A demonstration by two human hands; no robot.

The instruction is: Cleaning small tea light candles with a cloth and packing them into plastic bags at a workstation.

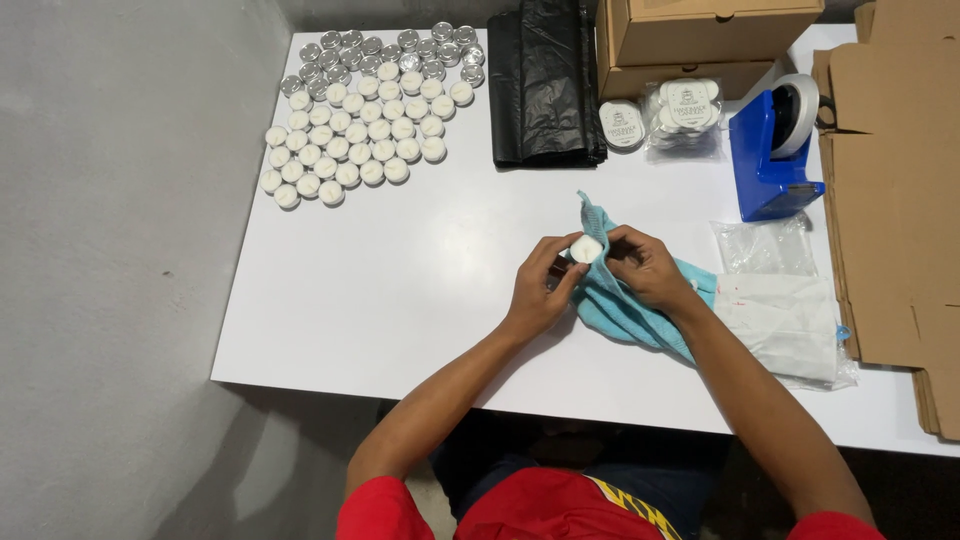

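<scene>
Two hands meet over a white desk (380, 290), working one small white candle (586, 248) against a blue cloth (615, 305). Left hand (540, 285) pinches the candle between curled fingers (553, 250), closed snugly on its side; right hand (648, 268) presses a fold of the cloth to it, fingers (615, 240) bent tight on the fabric. The candle sits just above the cloth, held off the desk.

Dozens of candles (350, 140) stand in rows well to the left of the cloth and further from the person, the far ones (400, 50) showing silvery metal, the nearer ones showing white wax. By the look of it, the work is at an early or middle stage: only one candle is in hand, and whether the rows are wiped or waiting cannot be told.

Beyond the cloth lies a folded black bag (545, 85), then cardboard boxes (700, 40), round labelled tins (622, 125) and a clear pack of them (685, 110). A blue tape dispenser (765, 155) stands to the right of the cloth, with clear plastic bags (785, 310) and flat cardboard (895, 190) further right.
</scene>
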